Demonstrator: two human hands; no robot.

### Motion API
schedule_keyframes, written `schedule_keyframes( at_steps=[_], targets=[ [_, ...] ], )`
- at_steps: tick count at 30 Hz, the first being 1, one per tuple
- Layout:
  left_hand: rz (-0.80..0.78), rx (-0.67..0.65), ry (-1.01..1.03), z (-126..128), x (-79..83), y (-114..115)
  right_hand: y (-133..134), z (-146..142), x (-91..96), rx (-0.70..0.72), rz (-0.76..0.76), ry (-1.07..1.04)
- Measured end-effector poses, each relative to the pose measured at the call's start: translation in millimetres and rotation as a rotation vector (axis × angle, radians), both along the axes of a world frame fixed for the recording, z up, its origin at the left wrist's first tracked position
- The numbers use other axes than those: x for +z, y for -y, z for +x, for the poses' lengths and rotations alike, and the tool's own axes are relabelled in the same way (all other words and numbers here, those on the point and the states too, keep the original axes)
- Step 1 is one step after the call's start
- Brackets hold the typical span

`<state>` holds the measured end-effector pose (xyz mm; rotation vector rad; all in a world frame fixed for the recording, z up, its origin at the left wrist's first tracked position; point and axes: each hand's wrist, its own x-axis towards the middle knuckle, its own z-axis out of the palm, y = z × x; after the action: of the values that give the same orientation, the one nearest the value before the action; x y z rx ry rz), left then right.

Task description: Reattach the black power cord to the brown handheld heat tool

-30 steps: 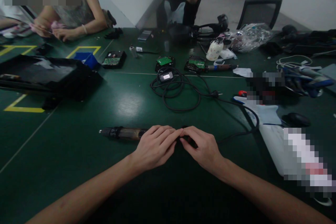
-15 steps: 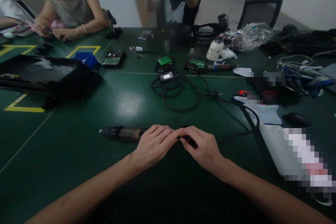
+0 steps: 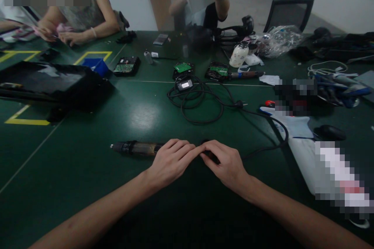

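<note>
Electric screwdriver (image 3: 138, 148) lies on the green table (image 3: 87, 179), crosswise in front of me; long axis runs left to right, bit tip (image 3: 111, 146) at far left, hands over its right-hand stretch. My left hand (image 3: 172, 161) is the nearer 1 to the bit, just right of the exposed barrel; its fingers lie together, bent over the body; can't tell if they clamp it. My right hand (image 3: 226, 165) covers a dark section at the right, likely the tail; fingers curl down, thumb a bit apart from index; grip hidden, can't tell; the 2 hands meet, or nearly, at the index tips. Black cable (image 3: 287, 137) emerges beyond my right hand; loops away from me.
</note>
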<state>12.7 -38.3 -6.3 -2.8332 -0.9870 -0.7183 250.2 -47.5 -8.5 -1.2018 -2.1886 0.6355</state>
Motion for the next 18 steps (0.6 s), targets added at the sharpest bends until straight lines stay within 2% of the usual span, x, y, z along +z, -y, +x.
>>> schedule_keyframes(
  at_steps=[6,11,15,18],
  targets=[
    [0.038,0.040,-0.013,2,-0.8,-1,-1,0,-2.2,0.021,-0.001,-0.048],
    [0.070,0.067,-0.161,1,-1.0,-4,1,-3,2.7,0.000,0.087,-0.042],
    [0.077,0.155,-0.221,-12,-0.4,-21,6,-5,7.7,-0.035,0.195,0.031],
    [0.086,0.240,-0.241,-29,-0.4,-41,8,-5,8.9,-0.012,0.232,0.062]
  ],
)
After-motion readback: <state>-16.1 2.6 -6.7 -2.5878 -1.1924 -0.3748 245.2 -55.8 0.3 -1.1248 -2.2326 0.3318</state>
